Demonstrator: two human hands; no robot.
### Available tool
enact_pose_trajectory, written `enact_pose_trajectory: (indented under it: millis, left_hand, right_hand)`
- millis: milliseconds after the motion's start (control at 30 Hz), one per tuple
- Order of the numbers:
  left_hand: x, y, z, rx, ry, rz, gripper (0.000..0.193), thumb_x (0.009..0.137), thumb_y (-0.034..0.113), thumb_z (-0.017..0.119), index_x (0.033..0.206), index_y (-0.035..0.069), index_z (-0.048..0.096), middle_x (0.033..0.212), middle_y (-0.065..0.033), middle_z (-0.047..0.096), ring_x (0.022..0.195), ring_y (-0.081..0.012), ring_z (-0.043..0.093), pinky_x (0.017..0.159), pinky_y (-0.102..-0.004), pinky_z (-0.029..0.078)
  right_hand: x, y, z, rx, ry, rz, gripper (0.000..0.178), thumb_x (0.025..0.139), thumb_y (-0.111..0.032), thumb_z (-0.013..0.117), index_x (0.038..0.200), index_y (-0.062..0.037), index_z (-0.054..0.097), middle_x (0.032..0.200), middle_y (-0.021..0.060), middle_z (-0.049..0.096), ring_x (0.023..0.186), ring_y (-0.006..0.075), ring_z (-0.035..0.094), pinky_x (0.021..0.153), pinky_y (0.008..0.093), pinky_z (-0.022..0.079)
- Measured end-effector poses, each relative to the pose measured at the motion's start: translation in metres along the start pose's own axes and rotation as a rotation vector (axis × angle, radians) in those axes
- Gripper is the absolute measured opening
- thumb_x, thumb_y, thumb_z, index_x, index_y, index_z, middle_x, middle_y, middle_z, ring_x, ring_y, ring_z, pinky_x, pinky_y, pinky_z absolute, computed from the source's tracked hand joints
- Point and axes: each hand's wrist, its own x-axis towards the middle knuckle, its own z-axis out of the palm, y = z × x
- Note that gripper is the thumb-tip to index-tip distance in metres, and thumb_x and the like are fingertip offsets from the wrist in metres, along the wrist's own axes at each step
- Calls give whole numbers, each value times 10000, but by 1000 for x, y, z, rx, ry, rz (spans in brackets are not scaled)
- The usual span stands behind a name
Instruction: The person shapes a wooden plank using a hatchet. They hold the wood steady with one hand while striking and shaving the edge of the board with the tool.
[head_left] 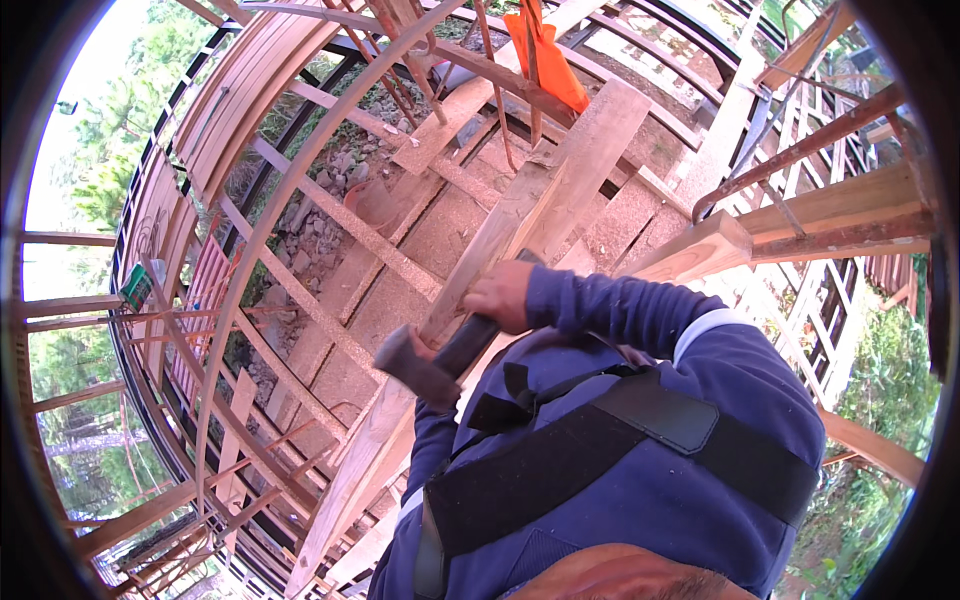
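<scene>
A hatchet-like tool with a broad dark head and a thick black handle is slanted across in front of my chest. My right hand is closed around its handle, near the upper end. Close behind the tool's head is my left hand, mostly hidden, so its fingers do not show. Under both hands a long squared timber beam runs diagonally from the lower left to the upper right. What the blade touches cannot be made out.
Wood chips and sawdust cover the boards below, with rubble between joists. An orange bag hangs at the top. Stacked planks lie at the upper left. Rusty metal bars and another timber stand close on the right.
</scene>
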Motion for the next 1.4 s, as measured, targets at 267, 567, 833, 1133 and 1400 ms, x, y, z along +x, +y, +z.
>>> enact_pose_trajectory:
  millis: [267,567,833,1133,1400]
  left_hand:
    - [-5,4,-7,142,-2,46,842,575,639,807,1181,92,601,1092,-133,656,1052,-338,604,1014,-466,394]
    - [-1,7,-13,119,-27,-2,791,581,608,818,1152,100,615,1105,-132,658,1055,-332,602,1020,-474,385]
    - [-7,-14,19,40,-80,37,796,594,609,805,1168,94,609,1101,-134,652,1076,-334,598,1023,-472,385]
    - [10,10,-8,110,-67,41,846,591,651,799,1195,95,594,1107,-146,660,1064,-356,603,1020,-500,392]
    - [11,21,-4,163,-97,21,856,579,643,813,1190,87,593,1071,-154,653,1081,-369,597,1021,-515,386]
  right_hand:
    - [-103,168,-6,-132,-112,1156,331,836,-198,589,1109,-57,712,1090,220,716,1044,370,692,932,441,541]
    - [-94,184,-16,-65,-158,1054,348,782,-220,594,1040,-39,743,1012,243,720,979,381,705,885,440,555]
    - [-15,-4,19,172,-129,425,235,786,-173,644,1012,-108,644,907,171,703,909,397,680,794,489,541]
    - [-159,269,-14,-13,184,1481,383,864,-300,604,1074,-10,739,1084,236,716,1047,363,696,886,426,551]
    - [-212,202,1,178,670,1304,366,744,-275,705,1029,-50,655,853,237,683,817,404,690,769,477,526]
